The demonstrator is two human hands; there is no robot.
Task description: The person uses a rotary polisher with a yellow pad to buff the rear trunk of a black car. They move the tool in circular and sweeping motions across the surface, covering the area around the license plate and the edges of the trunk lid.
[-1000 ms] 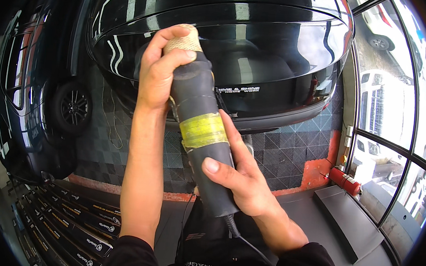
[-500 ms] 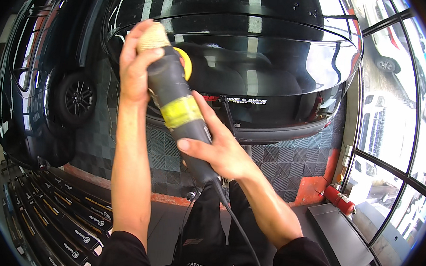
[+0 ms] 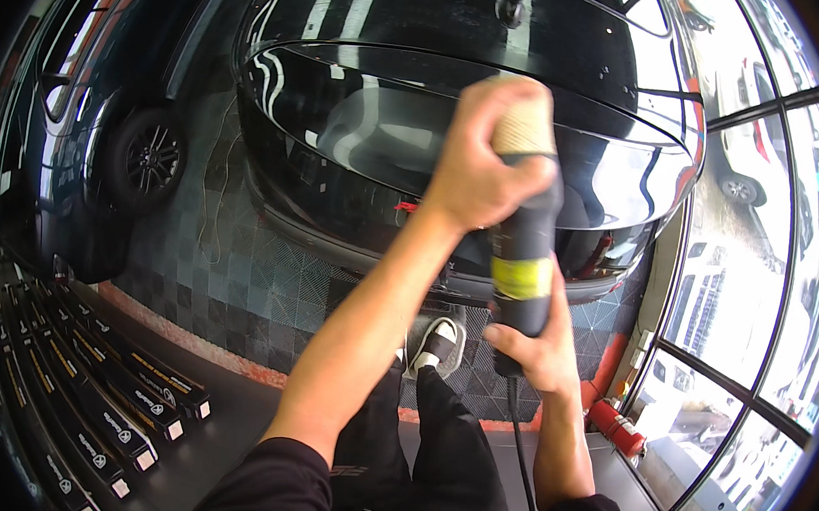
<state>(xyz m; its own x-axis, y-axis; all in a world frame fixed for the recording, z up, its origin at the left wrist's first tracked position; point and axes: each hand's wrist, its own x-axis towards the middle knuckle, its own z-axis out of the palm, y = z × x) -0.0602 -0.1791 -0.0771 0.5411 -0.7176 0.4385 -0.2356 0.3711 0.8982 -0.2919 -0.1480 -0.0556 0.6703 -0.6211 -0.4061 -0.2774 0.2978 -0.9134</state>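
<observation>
A black polishing machine [image 3: 529, 228] with a yellow band round its body is held over the rear of a glossy black car [image 3: 382, 111]. My left hand [image 3: 480, 170] is closed round its front end, where tan wrapping shows. Lower down, my right hand [image 3: 543, 355] grips the rear of the body, thumb across the top. The power cord [image 3: 516, 443] runs from the machine's back end down past my legs. Hidden under the tool and my left hand is the pad, so I cannot tell whether it touches the paint. Hazy patches show on the lid's left part.
Another dark vehicle [image 3: 76, 128] stands at the left. Several long black boxes [image 3: 86, 404] lie at the lower left. On the right are a red fire extinguisher [image 3: 616, 428] and framed windows [image 3: 771, 252]. A thin cord [image 3: 213, 185] trails over the grey tiled floor [image 3: 275, 275].
Both hands have carried the polishing machine to the right across the car's rear, and it now points more straight ahead. Its yellow pad, partly visible before, is out of sight. The view has shifted.
</observation>
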